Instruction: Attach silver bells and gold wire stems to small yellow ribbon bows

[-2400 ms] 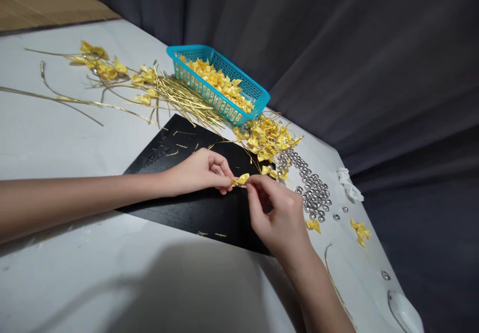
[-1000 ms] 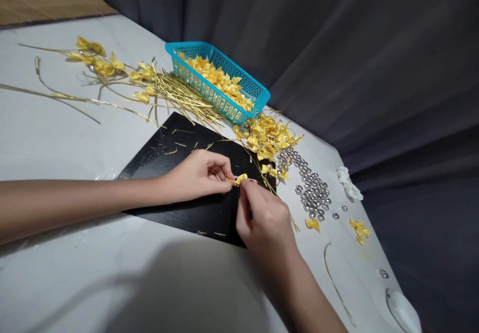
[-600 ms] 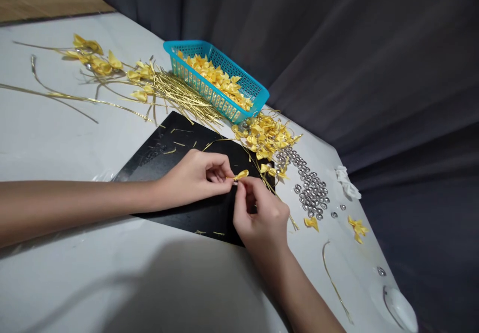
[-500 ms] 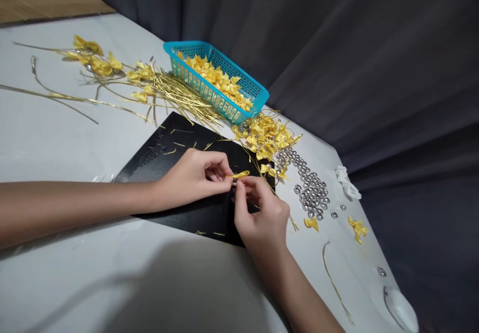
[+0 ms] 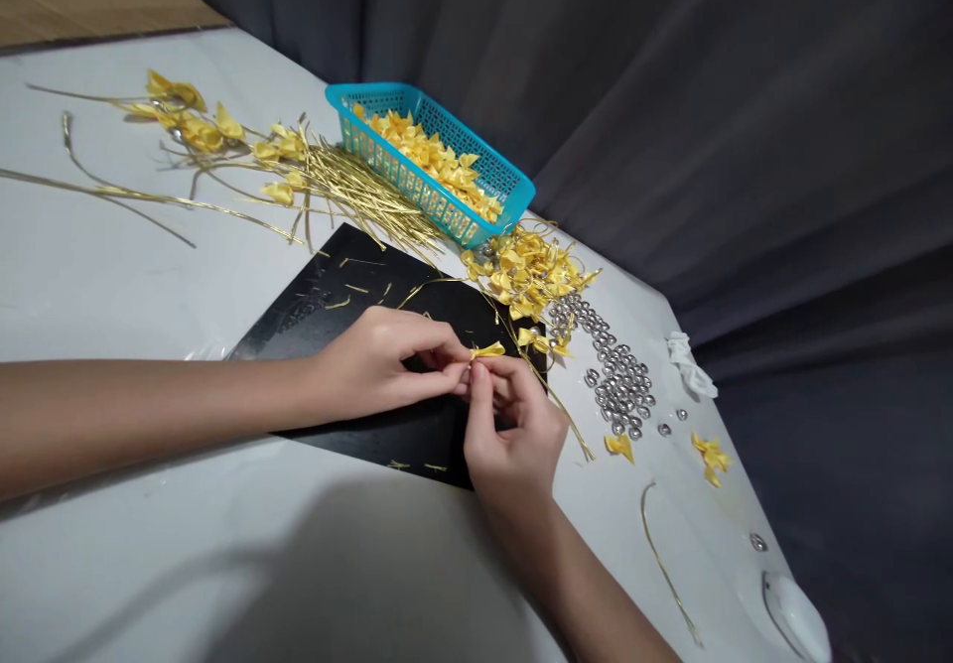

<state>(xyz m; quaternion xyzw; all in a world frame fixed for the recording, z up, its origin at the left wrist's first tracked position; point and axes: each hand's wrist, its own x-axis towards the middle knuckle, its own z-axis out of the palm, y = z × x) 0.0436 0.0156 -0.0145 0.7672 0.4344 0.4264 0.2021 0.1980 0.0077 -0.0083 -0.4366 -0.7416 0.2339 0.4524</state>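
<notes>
Over a black mat (image 5: 357, 296), my left hand (image 5: 398, 360) and my right hand (image 5: 517, 420) meet fingertip to fingertip. Between them is a small yellow ribbon bow (image 5: 489, 350), its loops sticking out above the right fingers. Both hands are closed in a pinch at the bow's base, where the fingers hide what lies inside. A thin gold cord (image 5: 424, 284) curves over the mat behind my left hand. Beyond my right hand lies a pile of yellow bows (image 5: 532, 271) with gold cords among them.
A blue basket (image 5: 525, 192) of yellow bows stands at the back, beside a bundle of gold cords (image 5: 364, 192). Silver ring-like pieces (image 5: 623, 385) lie on the right of the white table (image 5: 186, 564). A white rounded object (image 5: 796, 613) sits near the right edge.
My fingertips have come closer together around the bow's base, and my left hand has shifted slightly right. The bow has tilted and moved slightly.
</notes>
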